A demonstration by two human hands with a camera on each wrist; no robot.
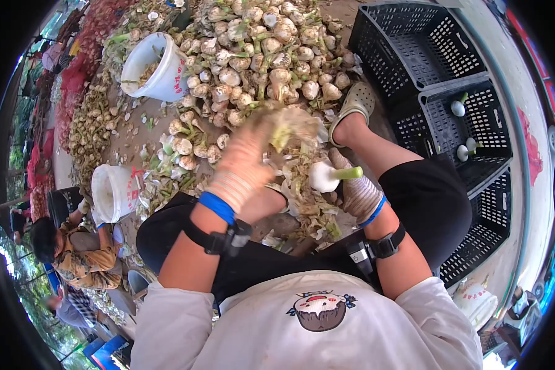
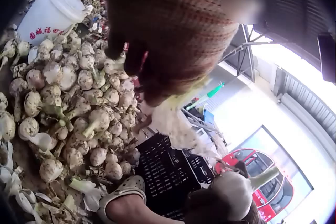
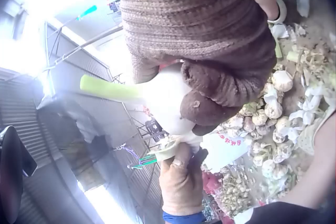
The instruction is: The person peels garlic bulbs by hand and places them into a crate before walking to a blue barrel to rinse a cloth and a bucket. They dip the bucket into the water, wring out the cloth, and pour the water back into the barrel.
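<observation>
A white garlic bulb with a short green stem sits in my gloved right hand, its fingers curled round it. In the right wrist view, brown-stained fingertips of the right hand press the bulb from one side. My gloved left hand, blurred in the head view, pinches loose garlic peel up and to the left of the bulb. The left wrist view shows this peel hanging below the left hand, with the bulb lower right.
Unpeeled garlic is heaped ahead, with scraps of peel between the legs. White buckets stand to the left. Black crates line the right side, one holding several white bulbs. Another person sits at far left.
</observation>
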